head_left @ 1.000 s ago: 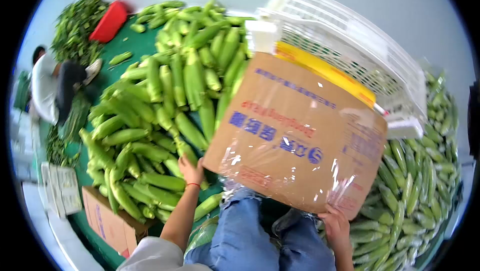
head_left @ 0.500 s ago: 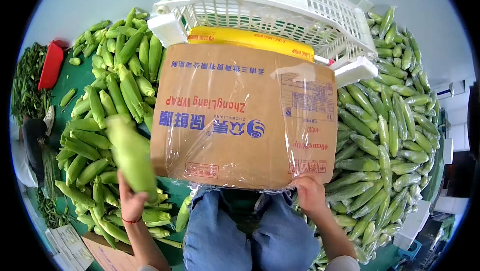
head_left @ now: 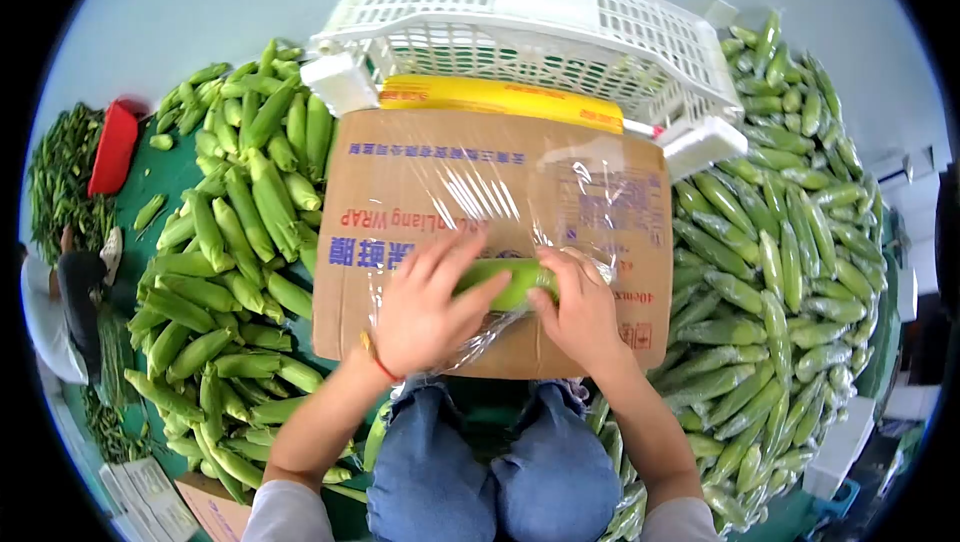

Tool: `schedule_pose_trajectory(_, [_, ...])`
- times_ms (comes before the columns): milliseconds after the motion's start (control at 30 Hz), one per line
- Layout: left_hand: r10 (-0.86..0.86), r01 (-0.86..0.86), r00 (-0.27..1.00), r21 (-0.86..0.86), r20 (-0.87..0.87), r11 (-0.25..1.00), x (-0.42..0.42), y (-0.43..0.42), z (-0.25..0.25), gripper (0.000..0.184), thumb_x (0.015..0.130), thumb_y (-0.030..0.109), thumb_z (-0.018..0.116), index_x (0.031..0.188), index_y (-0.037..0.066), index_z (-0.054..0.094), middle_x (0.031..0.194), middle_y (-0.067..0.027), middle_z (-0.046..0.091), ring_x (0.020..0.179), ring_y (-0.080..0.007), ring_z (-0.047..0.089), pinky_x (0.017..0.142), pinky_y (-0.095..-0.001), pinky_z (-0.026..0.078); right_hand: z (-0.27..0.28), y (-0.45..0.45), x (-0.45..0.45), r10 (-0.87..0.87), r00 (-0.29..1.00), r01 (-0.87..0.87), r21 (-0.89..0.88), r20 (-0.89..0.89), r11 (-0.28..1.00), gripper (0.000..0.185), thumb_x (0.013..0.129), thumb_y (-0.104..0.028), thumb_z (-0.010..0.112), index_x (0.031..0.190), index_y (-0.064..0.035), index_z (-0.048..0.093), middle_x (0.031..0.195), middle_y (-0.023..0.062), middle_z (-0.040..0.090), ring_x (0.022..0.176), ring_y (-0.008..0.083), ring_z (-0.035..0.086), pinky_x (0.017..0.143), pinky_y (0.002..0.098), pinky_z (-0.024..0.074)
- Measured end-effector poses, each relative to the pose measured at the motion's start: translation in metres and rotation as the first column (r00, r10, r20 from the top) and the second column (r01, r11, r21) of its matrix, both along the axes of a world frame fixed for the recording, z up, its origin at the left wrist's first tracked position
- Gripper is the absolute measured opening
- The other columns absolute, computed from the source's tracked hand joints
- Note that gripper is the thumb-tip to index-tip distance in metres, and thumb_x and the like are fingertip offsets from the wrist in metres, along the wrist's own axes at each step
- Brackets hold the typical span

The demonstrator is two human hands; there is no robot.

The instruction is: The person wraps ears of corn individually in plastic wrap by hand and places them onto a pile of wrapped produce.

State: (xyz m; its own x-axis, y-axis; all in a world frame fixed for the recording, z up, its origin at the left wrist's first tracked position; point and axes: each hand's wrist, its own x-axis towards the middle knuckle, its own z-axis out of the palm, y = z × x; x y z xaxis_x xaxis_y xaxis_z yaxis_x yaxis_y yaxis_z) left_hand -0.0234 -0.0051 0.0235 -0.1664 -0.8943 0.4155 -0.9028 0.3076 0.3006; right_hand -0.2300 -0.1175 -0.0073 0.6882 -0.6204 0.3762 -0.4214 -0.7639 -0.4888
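Note:
An ear of corn (head_left: 512, 282) in its green husk lies across the cardboard box (head_left: 350, 192), with clear film around and below it. My left hand (head_left: 425, 307) is over the corn's left part, its fingers spread and somewhat blurred. At the other end, my right hand (head_left: 580, 307) has its fingers bent around the corn and the film. Clear film stretches over the box top up to the yellow wrap box (head_left: 500, 99) at its far edge.
Unwrapped corn (head_left: 235, 232) is heaped on the left, film-wrapped corn (head_left: 770, 292) on the right. Behind the box stands a white crate (head_left: 545, 2). A red scoop (head_left: 113, 147) and another person (head_left: 75, 302) are at the far left.
My left hand has brought an ear of corn from the left pile onto the box. My right hand has moved from the box's near edge up to the corn, with the film.

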Motion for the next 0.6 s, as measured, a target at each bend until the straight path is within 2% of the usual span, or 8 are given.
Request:
schedule_pose_trajectory(67, [0.049, -0.048, 0.999, -0.140, 0.004, 0.989, -0.009, 0.039, -0.013, 0.057, 0.073, 0.031, 0.079, 0.126, 0.023, 0.060, 0.129, -0.0153, 0.054, 0.118, -0.0335, 0.055, 0.097, -0.0466, 0.045, 0.002, -0.011, 0.007, 0.012, 0.997, -0.018, -0.071, -0.082, 0.997, 0.047, 0.085, -0.034, 0.069, 0.116, -0.0017, 0.054, 0.114, 0.0127, 0.063, 0.107, 0.0323, 0.059, 0.085, 0.0406, 0.0477])
schedule_pose_trajectory(167, [0.321, -0.322, 0.947, 0.163, 0.035, 0.933, -0.003, 0.078, -0.035, 0.031, 0.081, 0.027, 0.073, 0.108, 0.014, 0.067, 0.118, -0.0132, 0.063, 0.108, -0.0279, 0.062, 0.092, -0.0436, 0.049, 0.003, -0.018, 0.012, -0.039, 0.995, 0.028, -0.124, -0.089, 0.992, 0.054, 0.073, -0.043, 0.077, 0.107, -0.0033, 0.062, 0.112, 0.0114, 0.060, 0.099, 0.0307, 0.059, 0.081, 0.0415, 0.0489])
schedule_pose_trajectory(233, [0.282, -0.248, 0.955, 0.275, -0.090, 0.929, 0.030, 0.091, -0.035, 0.017, 0.084, 0.018, 0.070, 0.098, 0.009, 0.068, 0.095, -0.0116, 0.070, 0.087, -0.0258, 0.069, 0.076, -0.0376, 0.055, 0.006, -0.025, 0.017, -0.045, 0.996, 0.033, -0.144, -0.079, 0.989, 0.052, 0.070, -0.043, 0.078, 0.102, -0.0043, 0.064, 0.109, 0.0103, 0.059, 0.095, 0.0295, 0.058, 0.077, 0.0410, 0.0497])
schedule_pose_trajectory(300, [0.503, -0.396, 0.751, 0.318, -0.428, 0.861, 0.062, 0.048, -0.004, 0.005, 0.085, 0.004, 0.065, 0.084, 0.005, 0.070, 0.074, -0.0121, 0.068, 0.066, -0.0277, 0.068, 0.059, -0.0289, 0.053, 0.007, -0.029, 0.021, 0.006, 1.000, -0.009, -0.179, -0.019, 0.984, 0.047, 0.068, -0.043, 0.079, 0.094, -0.0055, 0.066, 0.098, 0.0081, 0.059, 0.088, 0.0278, 0.058, 0.071, 0.0394, 0.0510])
schedule_pose_trajectory(333, [0.425, -0.350, 0.750, 0.242, -0.506, 0.905, 0.077, 0.020, 0.009, 0.006, 0.086, 0.005, 0.064, 0.086, 0.005, 0.070, 0.072, -0.0124, 0.066, 0.068, -0.0302, 0.067, 0.060, -0.0325, 0.053, 0.002, -0.032, 0.023, 0.043, 0.999, -0.040, -0.188, 0.012, 0.981, 0.047, 0.068, -0.044, 0.079, 0.092, -0.0060, 0.067, 0.096, 0.0071, 0.060, 0.085, 0.0269, 0.058, 0.069, 0.0382, 0.0515])
schedule_pose_trajectory(400, [0.207, -0.174, 0.914, 0.125, -0.349, 0.977, 0.097, -0.048, 0.021, 0.009, 0.086, 0.012, 0.065, 0.087, 0.005, 0.071, 0.075, -0.0144, 0.068, 0.070, -0.0320, 0.067, 0.063, -0.0377, 0.052, -0.006, -0.039, 0.027, 0.086, 0.994, -0.071, -0.201, 0.065, 0.977, 0.045, 0.066, -0.043, 0.080, 0.089, -0.0067, 0.067, 0.089, 0.0054, 0.061, 0.080, 0.0253, 0.059, 0.064, 0.0357, 0.0518])
schedule_pose_trajectory(533, [-0.150, 0.133, 0.989, 0.519, -0.010, 0.844, 0.062, -0.118, -0.013, 0.017, 0.083, 0.018, 0.060, 0.088, 0.007, 0.072, 0.083, -0.0161, 0.069, 0.078, -0.0344, 0.066, 0.071, -0.0406, 0.052, -0.005, -0.042, 0.029, 0.037, 0.999, -0.032, -0.142, 0.034, 0.989, 0.040, 0.072, -0.041, 0.077, 0.089, -0.0060, 0.067, 0.085, 0.0072, 0.063, 0.077, 0.0273, 0.061, 0.064, 0.0375, 0.0525])
schedule_pose_trajectory(600, [-0.058, 0.007, 0.995, 0.528, 0.081, 0.849, 0.036, -0.105, -0.002, 0.021, 0.083, 0.019, 0.060, 0.099, 0.009, 0.070, 0.083, -0.0164, 0.068, 0.077, -0.0365, 0.066, 0.069, -0.0481, 0.052, -0.005, -0.043, 0.027, -0.003, 1.000, 0.002, -0.054, -0.019, 0.999, 0.037, 0.080, -0.042, 0.072, 0.089, -0.0059, 0.067, 0.081, 0.0097, 0.065, 0.073, 0.0298, 0.064, 0.064, 0.0394, 0.0531])
